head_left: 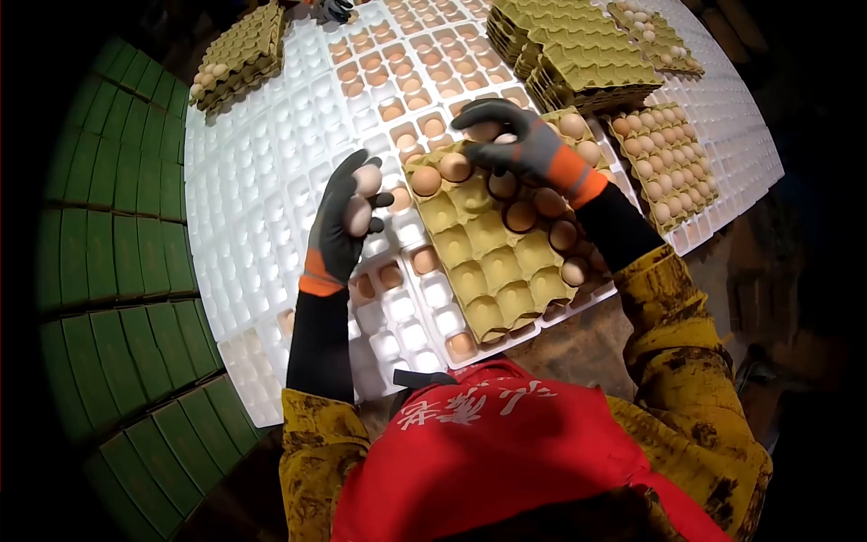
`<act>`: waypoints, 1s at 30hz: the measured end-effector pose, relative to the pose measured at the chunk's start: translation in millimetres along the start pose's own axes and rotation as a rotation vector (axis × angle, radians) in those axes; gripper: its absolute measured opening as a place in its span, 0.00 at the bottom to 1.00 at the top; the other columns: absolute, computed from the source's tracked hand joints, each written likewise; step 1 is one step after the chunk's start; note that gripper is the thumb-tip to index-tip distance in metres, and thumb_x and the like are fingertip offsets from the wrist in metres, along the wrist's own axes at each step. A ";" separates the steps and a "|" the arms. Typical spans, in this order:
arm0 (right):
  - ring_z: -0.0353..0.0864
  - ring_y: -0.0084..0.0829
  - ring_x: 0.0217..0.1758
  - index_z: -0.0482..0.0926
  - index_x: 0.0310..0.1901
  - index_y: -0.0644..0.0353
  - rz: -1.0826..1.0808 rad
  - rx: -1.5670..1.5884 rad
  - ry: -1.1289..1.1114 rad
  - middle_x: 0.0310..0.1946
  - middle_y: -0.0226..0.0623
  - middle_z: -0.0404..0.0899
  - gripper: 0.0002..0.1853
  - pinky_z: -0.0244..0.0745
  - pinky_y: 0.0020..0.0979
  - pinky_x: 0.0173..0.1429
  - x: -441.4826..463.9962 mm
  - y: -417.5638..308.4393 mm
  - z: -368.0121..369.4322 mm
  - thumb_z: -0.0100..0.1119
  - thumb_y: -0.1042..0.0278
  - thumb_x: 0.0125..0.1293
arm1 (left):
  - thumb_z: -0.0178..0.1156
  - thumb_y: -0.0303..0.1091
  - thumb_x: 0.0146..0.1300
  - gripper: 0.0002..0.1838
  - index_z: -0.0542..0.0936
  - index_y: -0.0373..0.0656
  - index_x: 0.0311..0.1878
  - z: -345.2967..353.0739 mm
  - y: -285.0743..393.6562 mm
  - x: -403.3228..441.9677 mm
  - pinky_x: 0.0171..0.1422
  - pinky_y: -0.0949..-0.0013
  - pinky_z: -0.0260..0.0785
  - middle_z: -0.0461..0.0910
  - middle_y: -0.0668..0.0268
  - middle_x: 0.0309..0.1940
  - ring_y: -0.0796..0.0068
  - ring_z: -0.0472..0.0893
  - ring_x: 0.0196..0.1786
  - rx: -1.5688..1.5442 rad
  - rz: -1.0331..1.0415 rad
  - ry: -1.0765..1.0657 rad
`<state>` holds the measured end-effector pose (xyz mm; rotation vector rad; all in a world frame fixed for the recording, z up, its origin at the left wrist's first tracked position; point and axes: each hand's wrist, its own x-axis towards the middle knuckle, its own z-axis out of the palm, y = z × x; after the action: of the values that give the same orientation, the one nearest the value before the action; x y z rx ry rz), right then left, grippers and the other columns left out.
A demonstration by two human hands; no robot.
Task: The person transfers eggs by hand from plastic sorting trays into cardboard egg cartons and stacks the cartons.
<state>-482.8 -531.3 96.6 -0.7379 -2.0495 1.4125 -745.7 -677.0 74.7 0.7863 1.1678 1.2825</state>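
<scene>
My left hand (336,230), in a dark glove with an orange cuff, is closed round two eggs (358,217) above the white moulded trays. To its right lies a yellowish pulp egg tray (488,264), partly filled: brown eggs (426,181) sit along its far edge and right side, while several near-left cups are bare. My right hand (524,149), gloved the same way, reaches over the far part of this tray. Its fingers curl round pale eggs (484,132), partly hidden by the glove.
White moulded trays (262,181) cover the table, many cups holding eggs. Stacked pulp trays (587,54) stand at the back right, another stack (242,56) at the back left. A full egg tray (668,163) lies at right. Green boxes (117,262) line the left. Another person's gloved hand (336,9) shows at the top.
</scene>
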 end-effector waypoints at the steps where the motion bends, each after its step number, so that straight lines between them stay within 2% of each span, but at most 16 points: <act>1: 0.81 0.34 0.55 0.80 0.60 0.48 -0.156 -0.421 -0.067 0.61 0.39 0.73 0.24 0.79 0.35 0.57 10.5 3.9 9.2 0.68 0.60 0.61 | 0.57 0.43 0.71 0.26 0.73 0.49 0.70 -1.1 8.0 10.7 0.39 0.77 0.75 0.77 0.64 0.62 0.74 0.82 0.47 0.158 -0.059 0.018; 2: 0.82 0.37 0.56 0.81 0.58 0.47 -0.172 -0.764 -0.097 0.61 0.41 0.73 0.22 0.79 0.38 0.55 15.1 1.4 19.1 0.67 0.59 0.61 | 0.65 0.44 0.65 0.25 0.78 0.49 0.64 17.0 17.7 17.4 0.45 0.71 0.77 0.78 0.65 0.58 0.73 0.81 0.46 0.544 -0.088 0.070; 3: 0.82 0.41 0.57 0.81 0.56 0.46 -0.184 -1.103 -0.131 0.62 0.42 0.73 0.21 0.79 0.40 0.54 17.1 -0.8 30.8 0.67 0.57 0.61 | 0.70 0.49 0.59 0.26 0.82 0.52 0.60 3.2 -10.3 37.4 0.54 0.63 0.77 0.78 0.63 0.57 0.65 0.82 0.50 1.077 0.472 0.029; 5: 0.84 0.43 0.52 0.83 0.50 0.47 -0.015 -1.382 -0.246 0.57 0.43 0.76 0.16 0.79 0.43 0.51 27.9 3.1 51.0 0.65 0.60 0.60 | 0.71 0.53 0.54 0.27 0.84 0.55 0.56 31.9 -10.9 36.9 0.60 0.59 0.74 0.76 0.60 0.59 0.57 0.81 0.56 1.583 0.468 0.068; 7: 0.84 0.45 0.47 0.83 0.44 0.49 0.040 -1.183 -0.229 0.52 0.43 0.78 0.12 0.79 0.45 0.48 28.1 -11.0 48.0 0.65 0.62 0.58 | 0.72 0.55 0.51 0.26 0.86 0.57 0.53 48.2 6.3 46.7 0.62 0.56 0.74 0.75 0.58 0.62 0.55 0.80 0.58 1.705 0.191 -0.030; 9: 0.84 0.46 0.49 0.83 0.50 0.50 0.002 -0.793 0.015 0.51 0.42 0.80 0.21 0.80 0.40 0.51 12.2 -19.4 42.6 0.69 0.60 0.52 | 0.72 0.54 0.52 0.25 0.86 0.54 0.53 31.5 -1.3 42.9 0.60 0.59 0.74 0.76 0.58 0.60 0.59 0.81 0.55 1.471 0.304 0.047; 11: 0.84 0.31 0.48 0.81 0.56 0.54 -0.060 -0.363 0.206 0.46 0.35 0.83 0.26 0.81 0.33 0.50 -7.6 -15.3 40.1 0.75 0.58 0.56 | 0.73 0.50 0.54 0.23 0.86 0.54 0.52 2.8 7.7 19.9 0.56 0.64 0.76 0.77 0.63 0.55 0.64 0.82 0.53 1.149 0.420 0.088; 13: 0.83 0.27 0.49 0.80 0.57 0.56 0.249 -0.025 0.280 0.46 0.33 0.82 0.26 0.82 0.33 0.49 -36.4 -51.7 58.6 0.76 0.59 0.57 | 0.77 0.42 0.51 0.23 0.86 0.48 0.51 -35.7 8.0 -17.2 0.57 0.65 0.75 0.76 0.58 0.55 0.64 0.82 0.54 0.896 0.552 0.192; 15: 0.81 0.26 0.51 0.80 0.58 0.55 0.404 0.081 0.257 0.49 0.33 0.81 0.27 0.81 0.33 0.51 -63.3 -70.4 99.3 0.76 0.59 0.57 | 0.76 0.38 0.53 0.23 0.85 0.48 0.53 -74.4 4.4 -73.5 0.58 0.60 0.75 0.76 0.57 0.55 0.59 0.80 0.54 0.923 0.438 0.290; 16: 0.80 0.27 0.52 0.79 0.59 0.54 0.257 0.044 0.209 0.51 0.34 0.79 0.28 0.81 0.34 0.52 -76.6 -63.8 129.8 0.76 0.59 0.57 | 0.76 0.38 0.54 0.24 0.84 0.47 0.54 -105.7 -14.1 -100.1 0.58 0.59 0.75 0.76 0.56 0.55 0.56 0.79 0.56 1.214 0.637 0.245; 17: 0.80 0.27 0.53 0.78 0.60 0.54 0.112 0.007 0.162 0.54 0.35 0.78 0.28 0.80 0.35 0.54 -86.3 -53.5 164.5 0.75 0.58 0.58 | 0.76 0.38 0.53 0.24 0.84 0.47 0.54 -117.3 -29.5 -131.4 0.59 0.57 0.74 0.76 0.55 0.54 0.55 0.77 0.58 1.066 0.369 0.417; 19: 0.81 0.33 0.54 0.78 0.58 0.49 0.059 -0.174 -0.025 0.56 0.37 0.76 0.28 0.80 0.38 0.55 -91.3 -54.1 219.7 0.75 0.58 0.56 | 0.78 0.38 0.50 0.26 0.84 0.46 0.54 -138.0 -62.9 -180.1 0.62 0.56 0.73 0.74 0.54 0.57 0.53 0.76 0.59 0.891 0.129 0.447; 22: 0.80 0.46 0.55 0.79 0.53 0.45 0.229 -0.513 -0.048 0.55 0.40 0.74 0.23 0.79 0.41 0.55 -89.4 -20.3 291.4 0.71 0.54 0.55 | 0.77 0.40 0.49 0.26 0.84 0.48 0.53 -131.4 -88.1 -203.3 0.59 0.56 0.75 0.74 0.55 0.58 0.53 0.78 0.58 1.075 0.145 0.486; 25: 0.81 0.45 0.55 0.79 0.58 0.43 0.356 -0.678 -0.059 0.60 0.41 0.73 0.25 0.79 0.39 0.57 -91.9 10.0 320.5 0.69 0.53 0.58 | 0.73 0.45 0.53 0.28 0.82 0.52 0.58 -135.6 -106.1 -195.3 0.58 0.56 0.75 0.73 0.53 0.60 0.51 0.78 0.59 1.323 -0.017 0.412; 29: 0.78 0.44 0.62 0.80 0.61 0.49 0.303 -0.133 0.288 0.62 0.43 0.76 0.21 0.76 0.38 0.63 -103.9 17.6 306.6 0.63 0.61 0.67 | 0.68 0.42 0.60 0.26 0.80 0.54 0.63 -147.9 -111.7 -210.1 0.59 0.56 0.76 0.73 0.53 0.63 0.51 0.78 0.59 1.451 0.027 0.234; 30: 0.78 0.41 0.63 0.80 0.62 0.51 0.329 -0.247 0.240 0.62 0.42 0.76 0.21 0.77 0.36 0.62 -110.5 28.2 304.4 0.62 0.63 0.67 | 0.67 0.41 0.61 0.26 0.79 0.55 0.64 -152.5 -111.8 -214.5 0.59 0.56 0.75 0.74 0.52 0.63 0.50 0.78 0.59 1.490 0.006 0.168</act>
<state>-613.1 -797.7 -36.7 -1.3330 -1.9945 1.1742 -835.1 -928.9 -26.9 1.7122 2.2336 0.2594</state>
